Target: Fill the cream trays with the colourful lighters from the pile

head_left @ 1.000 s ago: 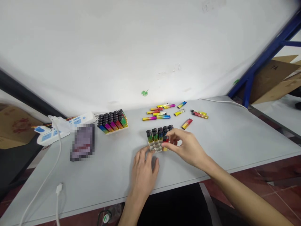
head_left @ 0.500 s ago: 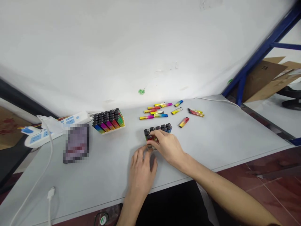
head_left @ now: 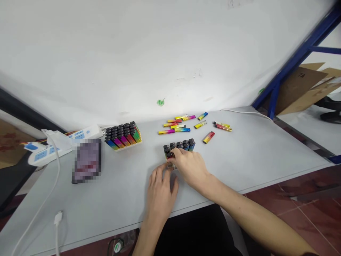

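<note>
Lighter tray (head_left: 169, 165) under your hands
Black-capped rainbow lighters (head_left: 186, 144) stand upright; right hand (head_left: 190, 167) seems to pinch one, hiding the tray's front; left hand (head_left: 161, 190) spread flat beside.

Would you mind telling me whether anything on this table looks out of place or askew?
Only the loose lighters near the wall: they lie flat at mixed angles, one red lighter apart from the rest, whereas those in the full tray and the part-filled tray at the right hand stand upright. Nothing looks damaged.
</note>
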Demonstrator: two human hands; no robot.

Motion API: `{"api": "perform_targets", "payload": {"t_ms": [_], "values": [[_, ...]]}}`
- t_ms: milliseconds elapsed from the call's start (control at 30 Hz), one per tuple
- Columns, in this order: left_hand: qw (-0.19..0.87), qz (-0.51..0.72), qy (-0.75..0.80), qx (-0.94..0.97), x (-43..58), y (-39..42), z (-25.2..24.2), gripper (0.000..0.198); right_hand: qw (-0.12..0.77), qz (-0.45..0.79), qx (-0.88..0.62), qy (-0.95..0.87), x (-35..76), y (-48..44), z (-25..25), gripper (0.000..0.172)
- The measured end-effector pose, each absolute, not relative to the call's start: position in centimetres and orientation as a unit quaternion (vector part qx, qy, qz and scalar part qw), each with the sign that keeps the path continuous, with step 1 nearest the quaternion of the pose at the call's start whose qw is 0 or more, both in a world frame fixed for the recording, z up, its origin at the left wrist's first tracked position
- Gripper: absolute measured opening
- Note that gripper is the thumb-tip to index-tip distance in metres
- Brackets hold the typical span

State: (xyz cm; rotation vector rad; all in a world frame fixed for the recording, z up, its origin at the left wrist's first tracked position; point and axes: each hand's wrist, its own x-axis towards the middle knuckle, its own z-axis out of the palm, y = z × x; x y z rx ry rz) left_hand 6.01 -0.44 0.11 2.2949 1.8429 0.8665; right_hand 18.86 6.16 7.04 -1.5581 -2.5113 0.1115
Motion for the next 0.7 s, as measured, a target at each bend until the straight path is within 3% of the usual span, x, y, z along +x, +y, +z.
{"api": "perform_targets", "payload": {"t_ms": [67, 233, 400, 567, 700], "values": [[0.037, 0.277, 0.604, 0.747, 6.0, -0.4, 0.1, 0.030, 0.097, 0.035, -0.524, -0.845, 18.9, 5.9, 7.0, 0.017], [0.021, 0.265, 0.606, 0.749, 6.0, -0.4, -0.1, 0.028, 0.185, 0.023, -0.607, -0.772, 22.0, 6.9, 6.7, 0.053], [0.005, 0.262, 0.608, 0.749, 6.0, -0.5, -0.3, 0.026, 0.228, -0.001, -0.749, -0.621, 29.1, 12.0, 5.7, 0.042], [0.005, 0.259, 0.614, 0.746, 5.9, -0.5, -0.5, 0.027, 0.111, 0.089, -0.790, -0.596, 32.1, 16.0, 3.6, 0.054], [0.009, 0.263, 0.614, 0.744, 5.9, -0.5, -0.5, 0.027, 0.092, 0.105, -0.748, -0.648, 31.6, 17.1, 3.3, 0.037]]}}
